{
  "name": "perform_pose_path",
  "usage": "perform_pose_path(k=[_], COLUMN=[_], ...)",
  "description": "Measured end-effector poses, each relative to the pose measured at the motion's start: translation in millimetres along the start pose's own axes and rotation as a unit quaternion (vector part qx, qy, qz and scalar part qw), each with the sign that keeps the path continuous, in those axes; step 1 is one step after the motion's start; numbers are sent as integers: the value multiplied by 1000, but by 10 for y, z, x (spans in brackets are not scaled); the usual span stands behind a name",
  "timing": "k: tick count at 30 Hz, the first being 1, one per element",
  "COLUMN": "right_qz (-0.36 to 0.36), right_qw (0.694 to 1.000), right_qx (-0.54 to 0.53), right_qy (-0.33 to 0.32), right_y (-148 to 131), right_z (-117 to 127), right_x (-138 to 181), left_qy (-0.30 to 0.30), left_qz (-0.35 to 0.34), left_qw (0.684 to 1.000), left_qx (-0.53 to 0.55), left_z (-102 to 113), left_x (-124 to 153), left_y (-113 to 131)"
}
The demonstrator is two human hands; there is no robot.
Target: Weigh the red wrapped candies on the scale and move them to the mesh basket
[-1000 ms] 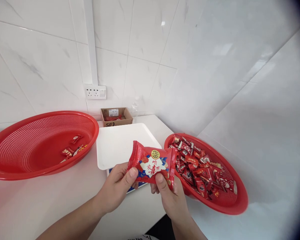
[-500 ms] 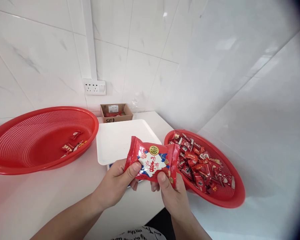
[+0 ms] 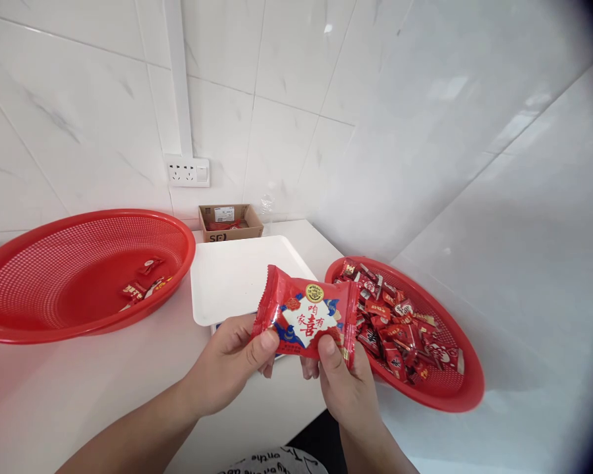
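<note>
Between my two hands is a red wrapped snack packet (image 3: 304,316) with crimped ends, a gold round emblem and a white panel of red characters facing up. My left hand (image 3: 237,359) pinches its left end, thumb on top and fingers underneath. At the right end, my right hand (image 3: 343,378) grips it the same way. The packet is held above the front of a white tray (image 3: 232,276), covering part of it. Just right of my right hand, a red basket (image 3: 467,395) holds many small red-wrapped candies (image 3: 400,322).
On the left stands a larger red perforated basket (image 3: 44,263) with several wrapped candies (image 3: 145,286) inside. A small cardboard box (image 3: 250,227) with red packets sits against the tiled wall, below a power socket (image 3: 186,171). Everything rests on a white table (image 3: 143,368).
The packet has shifted slightly right and turned a little in my hands, its left end now tipped higher. My right hand has moved slightly right with it. Both hands keep their hold.
</note>
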State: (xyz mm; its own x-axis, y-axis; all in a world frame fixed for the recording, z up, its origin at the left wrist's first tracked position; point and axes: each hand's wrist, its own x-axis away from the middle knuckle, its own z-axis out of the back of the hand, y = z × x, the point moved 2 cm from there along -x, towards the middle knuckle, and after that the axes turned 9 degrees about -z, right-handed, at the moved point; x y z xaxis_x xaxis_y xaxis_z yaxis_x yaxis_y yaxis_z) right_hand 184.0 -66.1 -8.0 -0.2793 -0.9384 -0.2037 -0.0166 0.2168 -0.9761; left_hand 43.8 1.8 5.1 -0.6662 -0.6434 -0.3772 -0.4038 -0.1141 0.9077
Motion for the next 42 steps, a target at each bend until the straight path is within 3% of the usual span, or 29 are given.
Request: perform_pose_path(k=[16,21,25,30,33,36,42], right_qz=[31,7,-24,-80,-52,-23,-32], right_qw=[999,999,1000,995,996,996,991], right_qx=[-19,-9,-9,51,69,61,32], right_qy=[1,-30,-7,21,-5,-56,-125], right_y=[35,28,2,-134,-194,-168,21], right_z=[4,26,64,39,15,-10,-142], right_x=[26,38,87,139,109,57,43], left_qy=[-14,-27,-64,-48,-36,-14,17], left_qz=[-23,9,2,31,42,6,-23], left_qw=[1000,999,997,998,998,1000,999], left_qx=[-16,-38,-39,-12,-11,1,14], left_z=[-32,44,98,121,102,60,-52], left_x=[-9,-9,-18,4,27,28,9], left_y=[23,83,180,181,148,143,98])
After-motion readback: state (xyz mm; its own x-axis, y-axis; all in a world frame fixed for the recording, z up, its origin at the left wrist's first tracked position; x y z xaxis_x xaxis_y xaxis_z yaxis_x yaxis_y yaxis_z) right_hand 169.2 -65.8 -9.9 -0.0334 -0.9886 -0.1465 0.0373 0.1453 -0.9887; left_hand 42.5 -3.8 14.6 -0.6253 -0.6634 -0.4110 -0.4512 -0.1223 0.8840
